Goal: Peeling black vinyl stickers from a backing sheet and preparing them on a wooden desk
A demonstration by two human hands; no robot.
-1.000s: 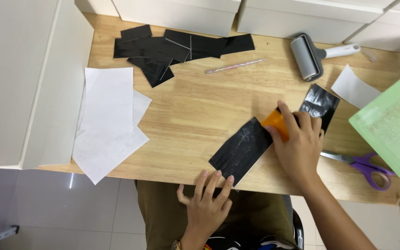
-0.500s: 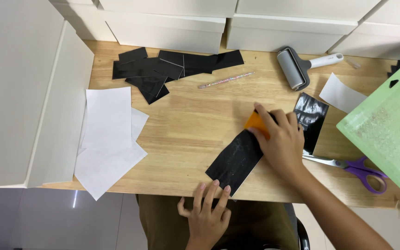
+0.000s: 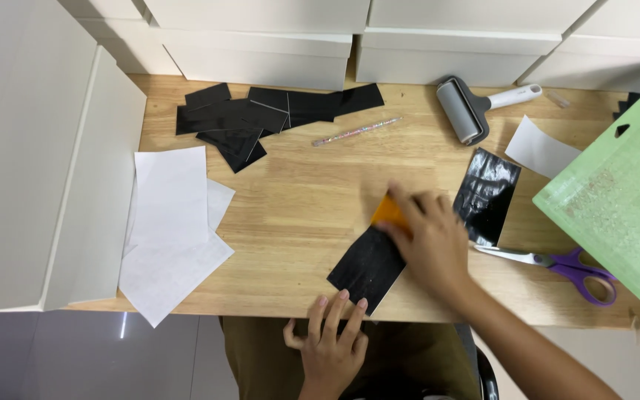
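Note:
A black rectangular sheet (image 3: pixel 364 268) lies slanted near the front edge of the wooden table (image 3: pixel 298 200). My right hand (image 3: pixel 427 241) grips a small orange scraper (image 3: pixel 389 212) and presses it on the far end of that sheet. My left hand (image 3: pixel 331 344) rests at the table's front edge with its fingertips touching the near corner of the sheet, holding nothing. A second, shiny black sheet (image 3: pixel 487 194) lies just right of my right hand.
Purple-handled scissors (image 3: pixel 564 264) lie at the right, beside a green cutting mat (image 3: pixel 624 200). A grey roller (image 3: pixel 472 110), a thin stick (image 3: pixel 355 132), a pile of black sheets (image 3: pixel 261 118) and white papers (image 3: pixel 172 222) are on the table. White boxes (image 3: pixel 261 44) line the back and left.
My right hand has slid the orange scraper down the black sheet toward me. My left hand has stayed at the sheet's near corner.

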